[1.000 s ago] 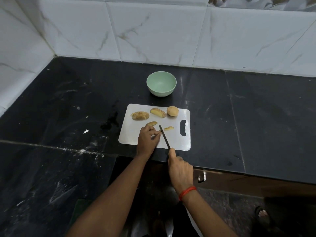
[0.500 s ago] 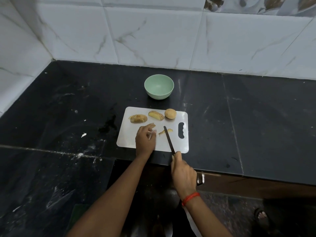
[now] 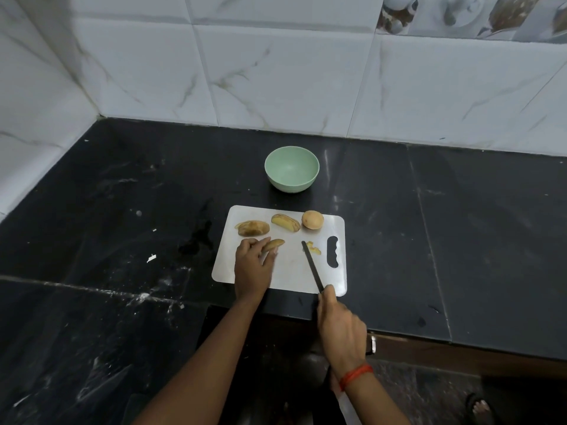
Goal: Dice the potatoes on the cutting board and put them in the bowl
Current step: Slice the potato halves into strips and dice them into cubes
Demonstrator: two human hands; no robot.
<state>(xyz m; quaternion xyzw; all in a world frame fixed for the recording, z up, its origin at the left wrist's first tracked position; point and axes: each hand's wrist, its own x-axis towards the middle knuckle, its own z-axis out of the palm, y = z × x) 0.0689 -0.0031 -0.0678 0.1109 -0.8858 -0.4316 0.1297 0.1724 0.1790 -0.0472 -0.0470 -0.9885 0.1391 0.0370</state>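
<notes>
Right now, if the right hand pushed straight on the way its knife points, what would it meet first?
Probably the right end of the cut potato half, ahead of the knife in the right hand; the small scrap lies just right of that line.

The bowl is pale mint green. The cutting board is plain white. The whole potato has tan skin; the potato wedge shows brown skin and yellow flesh. The knife is black. The counter is black stone streaked with white smudges. The wall tiles are white with grey-brown marble veins. A red thread circles my right wrist.
</notes>
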